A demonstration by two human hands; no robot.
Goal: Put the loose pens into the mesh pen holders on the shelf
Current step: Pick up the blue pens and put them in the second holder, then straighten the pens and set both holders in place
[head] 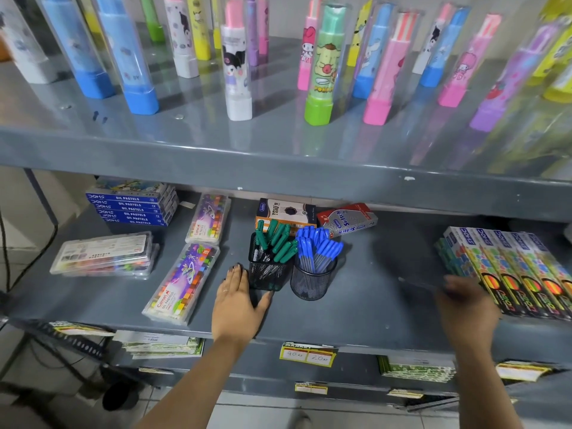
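Two black mesh pen holders stand side by side on the middle grey shelf (pixel 365 298). The square holder (pixel 266 274) on the left is full of green-capped pens (pixel 277 241). The round holder (pixel 311 284) on the right holds blue-capped pens (pixel 318 247). My left hand (pixel 240 301) rests on the shelf with fingers spread, its thumb and fingers against the base of the square holder. My right hand (pixel 467 308) is blurred, low over the shelf at the right, near the long patterned boxes; whether it holds anything is unclear.
Camel oil pastel cases (pixel 182 283) and DOMS oil pastel boxes (pixel 130 207) lie left of the holders. Two pen cartons (pixel 346 218) sit behind them. Long DOMS boxes (pixel 520 270) fill the right end. Tall cartoon tubes (pixel 236 63) stand on the shelf above.
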